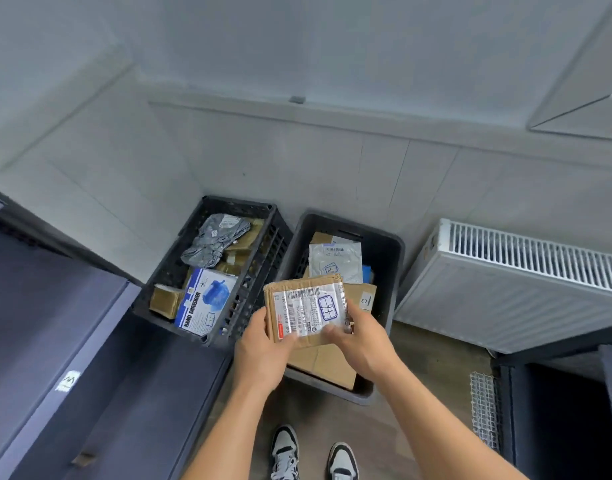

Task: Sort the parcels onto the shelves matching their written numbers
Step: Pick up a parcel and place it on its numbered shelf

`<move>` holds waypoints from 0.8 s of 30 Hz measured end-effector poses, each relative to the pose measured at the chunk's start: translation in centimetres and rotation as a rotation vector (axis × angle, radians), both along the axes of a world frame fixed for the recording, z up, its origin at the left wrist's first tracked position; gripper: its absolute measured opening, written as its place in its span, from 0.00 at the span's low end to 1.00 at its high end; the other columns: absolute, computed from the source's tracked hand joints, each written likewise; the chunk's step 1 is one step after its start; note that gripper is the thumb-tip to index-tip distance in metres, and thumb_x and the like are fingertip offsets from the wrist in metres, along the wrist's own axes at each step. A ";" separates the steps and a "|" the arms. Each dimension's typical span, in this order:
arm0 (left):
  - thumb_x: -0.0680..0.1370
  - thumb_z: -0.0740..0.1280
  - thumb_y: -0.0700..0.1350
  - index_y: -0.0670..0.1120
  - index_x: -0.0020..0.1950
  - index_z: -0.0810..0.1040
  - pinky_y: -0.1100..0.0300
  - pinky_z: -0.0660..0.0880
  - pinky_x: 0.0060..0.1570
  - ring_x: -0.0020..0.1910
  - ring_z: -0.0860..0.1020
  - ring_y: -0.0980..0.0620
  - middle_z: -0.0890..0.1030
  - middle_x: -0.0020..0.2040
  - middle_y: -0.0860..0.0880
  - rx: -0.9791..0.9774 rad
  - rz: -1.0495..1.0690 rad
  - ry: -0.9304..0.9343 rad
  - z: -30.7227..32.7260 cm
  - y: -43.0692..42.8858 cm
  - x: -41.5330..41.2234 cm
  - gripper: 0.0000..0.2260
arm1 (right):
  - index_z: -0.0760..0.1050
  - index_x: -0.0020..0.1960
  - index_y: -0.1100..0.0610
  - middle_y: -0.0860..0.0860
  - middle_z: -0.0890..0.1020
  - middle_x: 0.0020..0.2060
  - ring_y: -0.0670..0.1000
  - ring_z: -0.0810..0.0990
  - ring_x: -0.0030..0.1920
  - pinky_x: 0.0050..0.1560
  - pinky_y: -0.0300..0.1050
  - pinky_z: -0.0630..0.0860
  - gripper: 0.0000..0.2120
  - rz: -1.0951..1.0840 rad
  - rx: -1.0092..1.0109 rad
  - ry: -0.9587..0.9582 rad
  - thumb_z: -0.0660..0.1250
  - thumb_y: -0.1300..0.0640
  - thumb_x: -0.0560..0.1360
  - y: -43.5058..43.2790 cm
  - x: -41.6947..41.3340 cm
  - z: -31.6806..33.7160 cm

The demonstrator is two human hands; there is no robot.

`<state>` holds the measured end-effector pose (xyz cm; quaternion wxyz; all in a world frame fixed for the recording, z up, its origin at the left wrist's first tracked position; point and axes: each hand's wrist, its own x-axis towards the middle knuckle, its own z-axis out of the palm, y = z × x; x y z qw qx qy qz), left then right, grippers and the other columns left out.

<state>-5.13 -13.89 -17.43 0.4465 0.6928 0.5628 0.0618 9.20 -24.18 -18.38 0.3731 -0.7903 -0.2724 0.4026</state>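
Note:
A small brown cardboard parcel (306,308) with a white barcode label and a handwritten number in a blue box is held above the right bin. My left hand (263,344) grips its lower left corner, thumb on the label. My right hand (360,336) grips its lower right edge. Beneath it, the dark solid bin (387,265) holds a grey bag marked 12 (335,259) and flat cardboard parcels (323,365). The slatted black crate (263,251) to the left holds a crumpled grey bag (214,240), a blue-and-white box (206,301) and small brown boxes (166,301).
Dark shelving (55,334) runs along the left with a small white number tag (68,381). A white radiator (519,282) stands at the right, with another dark shelf unit (557,403) and a wire mesh panel (484,410) below it. My shoes (311,455) stand on the brown floor.

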 end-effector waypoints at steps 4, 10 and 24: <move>0.74 0.74 0.47 0.58 0.64 0.74 0.61 0.74 0.49 0.53 0.79 0.59 0.81 0.54 0.61 0.069 0.028 -0.097 4.4 -0.8 -1.7 0.20 | 0.71 0.64 0.41 0.37 0.81 0.50 0.33 0.78 0.48 0.39 0.26 0.71 0.17 0.049 0.104 -0.075 0.68 0.55 0.79 -0.4 -0.9 5.0; 0.75 0.73 0.46 0.59 0.66 0.74 0.63 0.74 0.48 0.54 0.78 0.60 0.79 0.53 0.63 0.181 0.095 -0.236 10.2 -1.1 -5.4 0.21 | 0.66 0.63 0.34 0.35 0.79 0.52 0.38 0.79 0.52 0.49 0.32 0.75 0.21 0.080 0.244 -0.118 0.69 0.53 0.79 0.1 -3.8 11.2; 0.78 0.70 0.42 0.59 0.66 0.75 0.78 0.69 0.35 0.44 0.73 0.74 0.75 0.46 0.70 0.478 0.223 -0.439 21.3 -0.2 -17.3 0.19 | 0.66 0.70 0.42 0.36 0.79 0.56 0.40 0.81 0.51 0.53 0.45 0.81 0.22 0.160 0.422 -0.217 0.69 0.49 0.79 2.3 -15.2 21.8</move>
